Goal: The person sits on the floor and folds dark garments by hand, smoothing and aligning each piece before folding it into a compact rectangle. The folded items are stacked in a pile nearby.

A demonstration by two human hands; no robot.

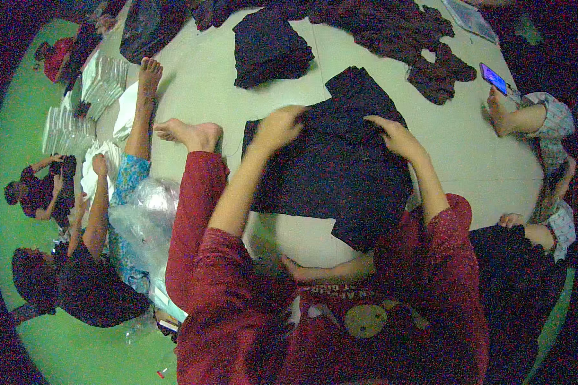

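Observation:
In front of me a black T-shirt [327, 163] lies spread sideways on the pale floor, one sleeve at its far edge and one toward me. My left hand [281, 131] is over the shirt's far left part; motion smears its fingers, so I cannot make out a grip. Over the shirt's right side is my right hand [397, 136], its index finger stretched out and its fingers apart. It seems to rest on or just above the cloth.
Beyond the shirt lie a folded dark garment [270, 48] and a heap of dark clothes [392, 29]. Clear plastic bags [149, 215] and white stacks [103, 83] are at left. Other people sit on both sides, with a lit phone [493, 78] at far right.

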